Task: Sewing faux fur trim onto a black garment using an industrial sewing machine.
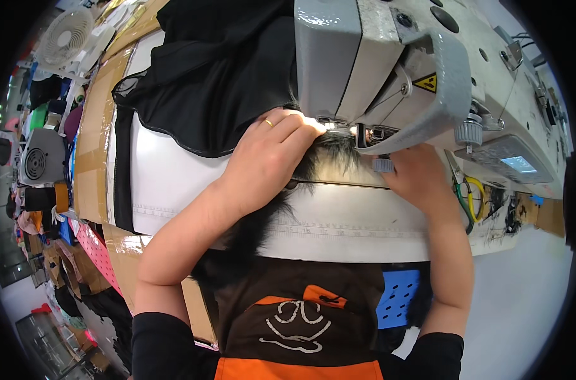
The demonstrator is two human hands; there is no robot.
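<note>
Plain black cloth (205, 82), black fur (247, 240) (grey machine (326, 63)).

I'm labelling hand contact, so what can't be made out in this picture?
Right hand: head view; most of its fingers are hidden behind the grey guard of the sewing machine.
Left hand: head view; fingertips washed out by bright light.
Black fur: head view; partly hidden by the left hand.
Black fabric: head view; cut off by the upper edge.
Display: head view; too small and bright to read.
</note>
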